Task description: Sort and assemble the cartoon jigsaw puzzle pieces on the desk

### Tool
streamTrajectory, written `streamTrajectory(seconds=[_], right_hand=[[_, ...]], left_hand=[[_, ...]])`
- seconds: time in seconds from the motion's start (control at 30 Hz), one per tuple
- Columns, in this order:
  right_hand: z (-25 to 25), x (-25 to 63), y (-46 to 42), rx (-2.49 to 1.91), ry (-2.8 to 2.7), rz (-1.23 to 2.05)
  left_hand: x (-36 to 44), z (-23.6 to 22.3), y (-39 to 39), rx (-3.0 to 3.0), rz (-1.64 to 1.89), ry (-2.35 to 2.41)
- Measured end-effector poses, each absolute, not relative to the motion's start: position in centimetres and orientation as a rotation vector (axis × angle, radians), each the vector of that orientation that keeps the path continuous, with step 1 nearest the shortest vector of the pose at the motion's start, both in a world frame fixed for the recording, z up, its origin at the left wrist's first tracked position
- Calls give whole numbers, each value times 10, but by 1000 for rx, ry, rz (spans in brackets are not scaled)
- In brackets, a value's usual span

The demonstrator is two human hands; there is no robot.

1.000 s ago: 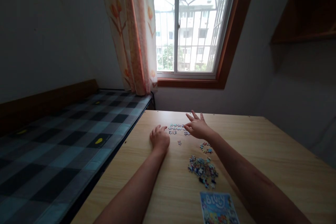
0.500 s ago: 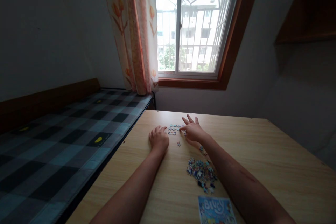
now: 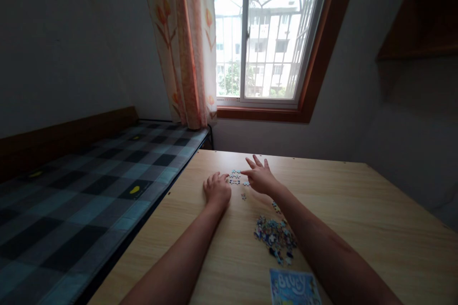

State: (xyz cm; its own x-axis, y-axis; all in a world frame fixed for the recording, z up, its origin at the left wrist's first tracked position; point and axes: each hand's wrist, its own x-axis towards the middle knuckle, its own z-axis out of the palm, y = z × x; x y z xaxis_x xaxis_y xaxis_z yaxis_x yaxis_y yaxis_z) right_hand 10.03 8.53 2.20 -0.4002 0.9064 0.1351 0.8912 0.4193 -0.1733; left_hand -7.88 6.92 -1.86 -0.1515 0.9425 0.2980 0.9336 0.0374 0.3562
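A small patch of joined puzzle pieces [image 3: 235,177] lies on the wooden table [image 3: 358,219] between my two hands. My left hand [image 3: 216,189] rests on the table just left of the patch, fingers curled in, its fingertips near the pieces. My right hand [image 3: 260,177] hovers over the right end of the patch, fingers spread, index fingertip touching or almost touching the pieces. One loose piece [image 3: 244,196] lies just below the patch. A heap of loose puzzle pieces [image 3: 274,238] sits nearer me, beside my right forearm.
A picture card or box with blue lettering [image 3: 294,287] lies at the table's near edge. A bed with a checked cover [image 3: 89,190] runs along the table's left side. Behind the table are a window [image 3: 266,33], a curtain [image 3: 186,43] and a wall shelf [image 3: 422,24].
My right hand has slid left along the joined patch, closer to my left hand. The left hand has stayed put. The view has shifted slightly.
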Motion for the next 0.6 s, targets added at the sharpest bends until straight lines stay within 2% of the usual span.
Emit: streamTrajectory(seconds=[0.23,0.6], right_hand=[[0,86,87,-1602,-2463,73],[5,86,85,-1588,-2445,97]], left_hand=[[-75,-20,68,2129,558,2242],[-77,-20,66,2163,482,2188]])
